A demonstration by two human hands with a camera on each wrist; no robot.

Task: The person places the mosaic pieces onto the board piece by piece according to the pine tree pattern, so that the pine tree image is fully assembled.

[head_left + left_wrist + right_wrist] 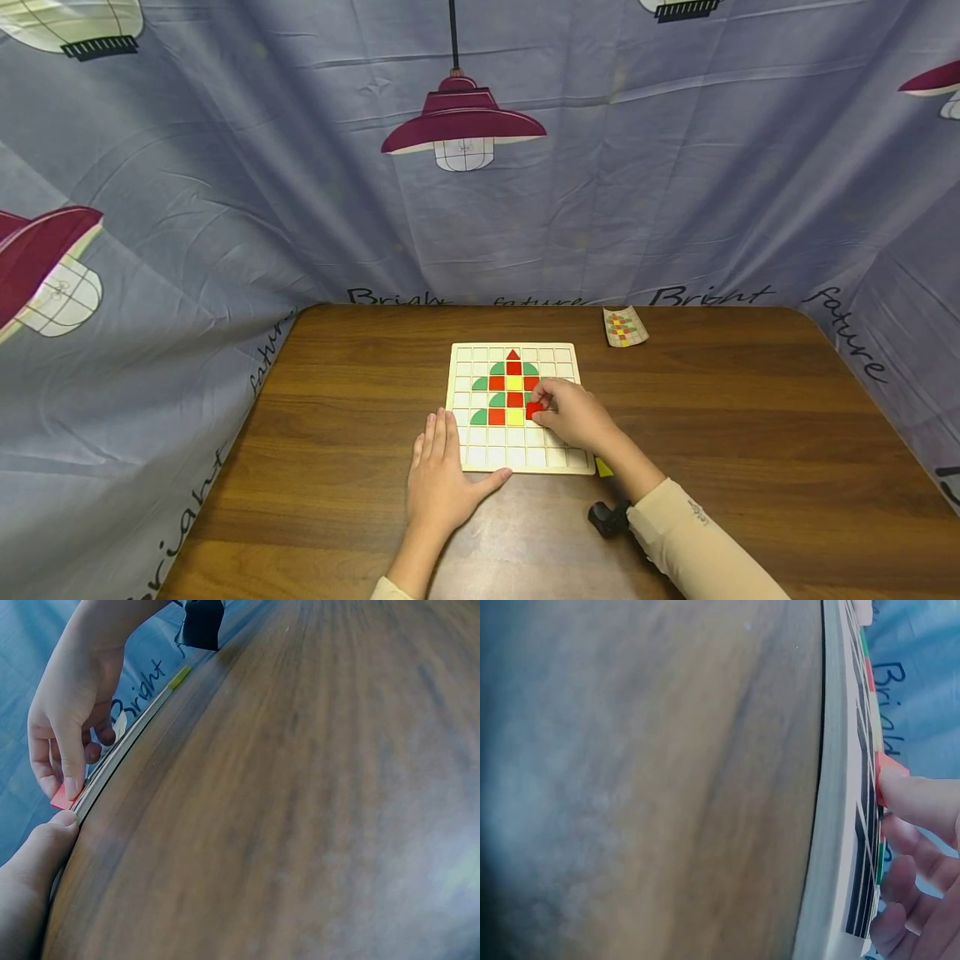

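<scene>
A pale square grid board [480, 458] lies on the table, bearing red, yellow and green tiles in a tree-shaped pattern. Between thumb and fingers, my right hand [576, 417] pinches a red square tile [533, 410] at the right of the pattern's lowest row, beside a yellow tile [515, 417]. In the right wrist view that tile [890, 769] is tilted at the board's surface. With fingers straight, my left hand [438, 479] rests along the board's left edge, its thumb at the near edge. The right hand hides some cells behind it.
A small card [625, 327] with a similar coloured pattern lies at the table's back right. A yellow piece [603, 467] pokes out by the board's near right corner, under the right forearm. A black wrist device [606, 518] hangs at the right sleeve. Printed curtains surround the wooden table [337, 433].
</scene>
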